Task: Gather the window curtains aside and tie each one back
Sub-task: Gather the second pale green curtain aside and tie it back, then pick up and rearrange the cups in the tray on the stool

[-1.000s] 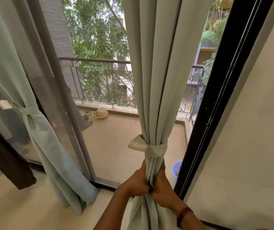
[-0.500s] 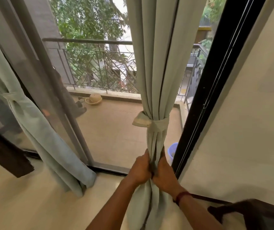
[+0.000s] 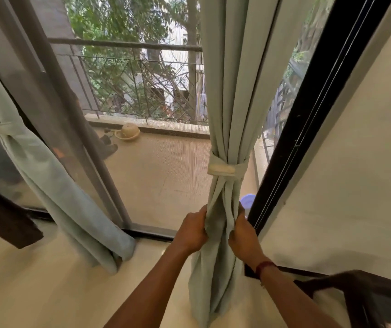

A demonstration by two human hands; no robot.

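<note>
Curtains both tied: right curtain (image 3: 231,91) beside door frame (image 3: 313,119), tieback (image 3: 223,168) on. Left hand (image 3: 193,230) and right hand (image 3: 243,234) clenched on folds below tieback. Step: neatening. Next likely: release.

You've got 1 view only: head cam, wide-angle, looking fwd and down. Both hands (image 3: 218,230) sit close, lower centre of frame, on the curtain (image 3: 227,91) at centre. Balcony railing (image 3: 128,45) farther off, upper centre; wall (image 3: 355,162) fills the right side.
</note>
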